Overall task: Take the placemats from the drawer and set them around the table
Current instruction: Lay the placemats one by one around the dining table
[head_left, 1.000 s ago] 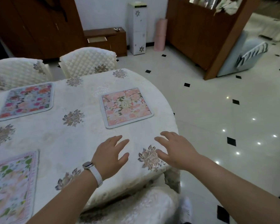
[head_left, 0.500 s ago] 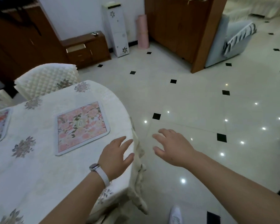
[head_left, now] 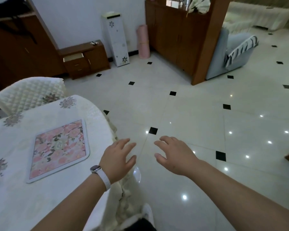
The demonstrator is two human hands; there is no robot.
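Left hand (head_left: 117, 160): palm down over the edge of the tabletop (head_left: 15, 197); its fingers (head_left: 123, 142) are spread out and loose; they hold nothing; a white watch (head_left: 95, 168) sits on the wrist
Right hand (head_left: 175, 157): palm down over the floor (head_left: 190, 114), just beside the left hand but not touching it; its fingers (head_left: 165, 139) are spread and a bit bent; they hold nothing
Placemat (head_left: 58, 149): 1 pink flower mat with a pale rim; it lies flat on the tabletop, to the left of the left hand; it is near the left fingers but they do not touch it; the right fingers are farther away, with the left hand in between
Tabletop: covered by a white cloth with grey flower shapes; the cloth hangs down at the edge under the left hand
Chair (head_left: 28, 94): white and puffy, pushed up to the far side of the tabletop
Drawer (head_left: 73, 57): the top one in a low brown cabinet by the wall; it is pulled partly out; well apart from both hands; I cannot tell what is inside
Shoe (head_left: 148, 212): 1 white shoe on the floor by the hanging cloth
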